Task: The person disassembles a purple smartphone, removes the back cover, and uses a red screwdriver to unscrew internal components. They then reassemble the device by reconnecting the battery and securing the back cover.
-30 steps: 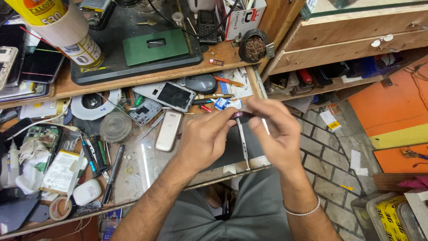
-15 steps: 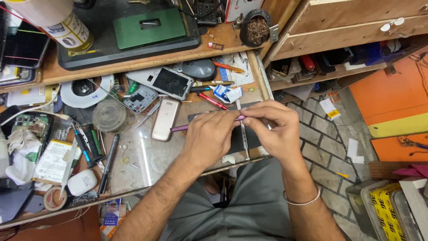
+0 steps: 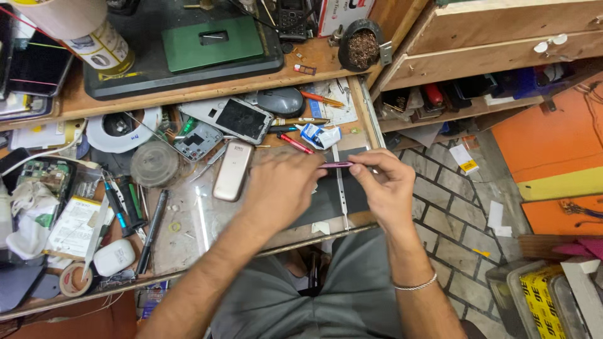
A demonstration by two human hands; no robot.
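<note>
My left hand [image 3: 282, 188] and my right hand [image 3: 386, 188] meet over the front of a cluttered glass-topped bench [image 3: 207, 220]. Between their fingertips they pinch a thin pink tool [image 3: 336, 165], held level. Beneath them lies a dark flat phone [image 3: 333, 198], mostly hidden by my left hand, with a long metal strip [image 3: 341, 194] lying across it. A beige bar phone [image 3: 231, 170] rests just left of my left hand.
Behind the hands lie a white phone back cover [image 3: 242, 119], a dark mouse [image 3: 281, 100], red and orange pens [image 3: 294, 143] and a crumpled blue-white packet [image 3: 319, 135]. Screwdrivers [image 3: 119, 204], a circuit board [image 3: 47, 176] and a tape roll [image 3: 72, 279] crowd the left. Wooden drawers [image 3: 490, 50] stand right.
The camera has tilted down and nearer. My hands have shifted slightly toward the bench's right edge, still pinching the pink tool between them.
</note>
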